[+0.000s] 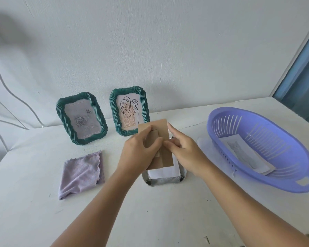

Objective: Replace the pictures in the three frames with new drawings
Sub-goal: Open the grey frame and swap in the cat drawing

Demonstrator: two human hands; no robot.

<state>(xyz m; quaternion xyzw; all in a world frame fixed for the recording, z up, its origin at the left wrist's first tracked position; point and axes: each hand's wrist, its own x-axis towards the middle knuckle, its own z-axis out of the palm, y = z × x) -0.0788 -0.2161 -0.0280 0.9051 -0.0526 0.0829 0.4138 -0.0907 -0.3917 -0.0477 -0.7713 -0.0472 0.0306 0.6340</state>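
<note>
Cardboard backing board (161, 138) sits pinched between both hands, left hand (139, 152) closed over its near-left face, right hand (184, 148) gripping its right edge, above the third frame (165, 177) lying face down. Two green frames (81, 118) (129, 110) stand far left; purple basket (257, 148) with drawings (246, 154) lies right, cloth (81, 173) left. No readable writing.

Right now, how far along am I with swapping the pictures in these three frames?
Two frames stand at the wall: the leaf frame may already be redone; whether the rose frame is old or new, I cannot tell. In hand: left hand and right hand hold the backing board above the third frame, face down. Papers remain in the basket.
</note>
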